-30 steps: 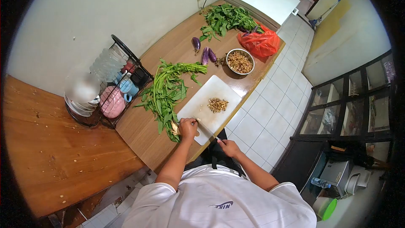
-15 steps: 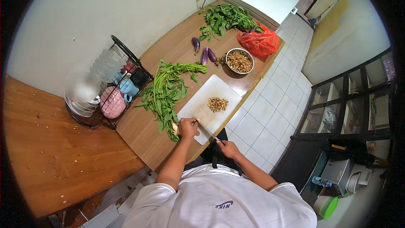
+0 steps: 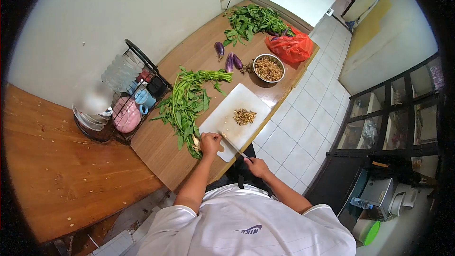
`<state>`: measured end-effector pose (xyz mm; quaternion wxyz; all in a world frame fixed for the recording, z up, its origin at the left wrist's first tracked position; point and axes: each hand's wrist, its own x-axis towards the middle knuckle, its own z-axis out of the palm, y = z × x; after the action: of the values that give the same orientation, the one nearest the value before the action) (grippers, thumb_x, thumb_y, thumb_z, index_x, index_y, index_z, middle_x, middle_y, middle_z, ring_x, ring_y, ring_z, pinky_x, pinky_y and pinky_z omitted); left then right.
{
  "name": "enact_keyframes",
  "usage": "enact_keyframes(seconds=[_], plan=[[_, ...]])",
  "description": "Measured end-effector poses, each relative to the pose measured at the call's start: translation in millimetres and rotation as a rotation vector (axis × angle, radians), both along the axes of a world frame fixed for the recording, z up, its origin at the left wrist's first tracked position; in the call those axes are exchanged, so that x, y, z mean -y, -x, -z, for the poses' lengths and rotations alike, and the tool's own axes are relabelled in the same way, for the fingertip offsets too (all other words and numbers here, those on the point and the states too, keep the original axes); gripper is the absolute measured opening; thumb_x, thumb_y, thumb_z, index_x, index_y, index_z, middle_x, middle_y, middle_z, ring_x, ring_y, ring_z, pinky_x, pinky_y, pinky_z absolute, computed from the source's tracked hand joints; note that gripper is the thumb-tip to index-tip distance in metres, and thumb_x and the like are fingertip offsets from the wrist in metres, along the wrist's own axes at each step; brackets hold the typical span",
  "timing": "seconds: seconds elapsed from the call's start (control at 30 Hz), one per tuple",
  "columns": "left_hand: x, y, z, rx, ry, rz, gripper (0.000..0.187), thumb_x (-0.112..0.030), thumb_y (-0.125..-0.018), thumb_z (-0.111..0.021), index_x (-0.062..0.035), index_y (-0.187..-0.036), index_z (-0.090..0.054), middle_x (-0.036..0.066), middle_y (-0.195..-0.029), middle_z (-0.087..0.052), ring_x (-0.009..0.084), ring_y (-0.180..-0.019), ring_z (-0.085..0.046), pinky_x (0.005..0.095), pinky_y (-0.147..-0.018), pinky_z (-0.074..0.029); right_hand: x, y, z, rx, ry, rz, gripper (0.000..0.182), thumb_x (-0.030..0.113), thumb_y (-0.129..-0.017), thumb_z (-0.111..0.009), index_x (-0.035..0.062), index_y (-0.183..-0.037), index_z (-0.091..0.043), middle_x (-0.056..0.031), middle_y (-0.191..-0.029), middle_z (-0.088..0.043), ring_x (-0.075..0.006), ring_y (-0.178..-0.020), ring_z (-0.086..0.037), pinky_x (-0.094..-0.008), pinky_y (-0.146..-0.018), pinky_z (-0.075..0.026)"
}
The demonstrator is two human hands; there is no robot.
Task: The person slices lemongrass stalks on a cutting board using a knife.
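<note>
My right hand [image 3: 257, 167] is wrapped around the handle of a knife [image 3: 234, 145], whose blade reaches over the near end of a white cutting board [image 3: 235, 96]. At the blade's tip, my left hand [image 3: 210, 144] is closed in a pinch near the board's left corner. Whatever small piece those fingers hold is too small to make out. A pile of chopped brown bits [image 3: 244, 117] lies on the middle of the board. Beside my left hand are pale root-like pieces [image 3: 196, 143] and a bunch of leafy greens [image 3: 187, 106].
Beyond the board stand a metal bowl of chopped brown bits [image 3: 268, 68], purple eggplants [image 3: 230, 62], more greens [image 3: 253, 21] and a red plastic bag [image 3: 292, 46]. A dish rack [image 3: 163, 81] with plates and cups borders the table's left side. The table edge [image 3: 289, 91] runs along the right.
The fingers of my left hand have shifted slightly against the knife's tip. My right hand and the chopped pile look almost the same.
</note>
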<state>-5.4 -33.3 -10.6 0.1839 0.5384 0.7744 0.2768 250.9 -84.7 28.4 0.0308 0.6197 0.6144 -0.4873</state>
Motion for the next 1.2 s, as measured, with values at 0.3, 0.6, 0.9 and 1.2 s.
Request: enact_keyframes(seconds=[0.3, 0.6, 0.9, 1.2], plan=[[1, -1, -2, 0.019, -0.055, 0.012, 0.010, -0.020, -0.074, -0.082, -0.0131, -0.081, -0.080, 0.005, -0.084, -0.074, 0.0295, -0.090, -0.063, 0.0413, -0.082, -0.053, -12, 5, 4, -0.018, -0.046, 0.032, 0.064, 0.058, -0.101, -0.043, 0.0014, -0.099, -0.072, -0.0278, -0.100, -0.070, -0.0452, -0.101, -0.066, -0.0519, -0.089, -0.050], [4, -1, -2, 0.031, -0.025, 0.020, 0.011, -0.020, -0.076, -0.080, -0.0119, -0.083, -0.080, 0.005, -0.085, -0.074, 0.0300, -0.091, -0.063, 0.0418, -0.082, -0.052, -6, 10, 6, 0.024, -0.065, 0.068, 0.064, 0.060, -0.101, -0.044, 0.0022, -0.103, -0.072, -0.0267, -0.097, -0.071, -0.0450, -0.098, -0.067, -0.0495, -0.087, -0.052], [0, -3, 4, -0.029, -0.043, 0.020, 0.010, -0.018, -0.075, -0.078, -0.0115, -0.083, -0.080, 0.006, -0.084, -0.073, 0.0302, -0.091, -0.063, 0.0429, -0.081, -0.053, -1, 11, 3, 0.066, -0.077, -0.016, 0.062, 0.058, -0.101, -0.044, 0.0023, -0.105, -0.072, -0.0258, -0.099, -0.071, -0.0454, -0.100, -0.066, -0.0499, -0.088, -0.052], [3, -3, 9, 0.030, -0.054, 0.010, 0.009, -0.016, -0.076, -0.077, -0.0112, -0.083, -0.079, 0.006, -0.083, -0.073, 0.0300, -0.090, -0.063, 0.0417, -0.083, -0.052, -1, 8, 7, -0.061, -0.035, 0.038, 0.062, 0.057, -0.101, -0.045, 0.0004, -0.104, -0.071, -0.0274, -0.093, -0.070, -0.0466, -0.095, -0.066, -0.0506, -0.084, -0.052]])
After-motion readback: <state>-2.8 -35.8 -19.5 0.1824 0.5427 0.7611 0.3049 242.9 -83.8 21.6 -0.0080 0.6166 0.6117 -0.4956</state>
